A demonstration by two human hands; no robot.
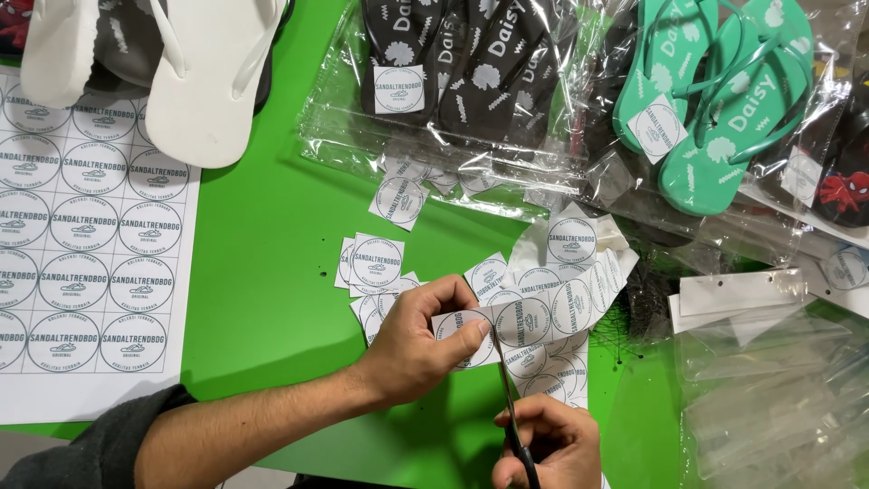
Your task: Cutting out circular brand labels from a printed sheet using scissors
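Our right hand (pixel 543 444), half cut off below, grips scissors (pixel 511 412) whose handles stay hidden. Our left hand (pixel 421 340) pinches the label strip (pixel 534 317), blades just right of its thumb.

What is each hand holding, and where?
Left hand pinches the label strip at its left end; right hand grips the scissors by the handles.

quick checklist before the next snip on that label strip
1. Left hand pinching the label strip: ok.
2. Right hand gripping the scissors: ok.
3. Blades placed between two round labels: ok.
4. Left fingertips away from the blades: not ok, they sit right beside them.
5. Cut labels lying apart on the green table: ok.
6. Blade sharpness: cannot tell.
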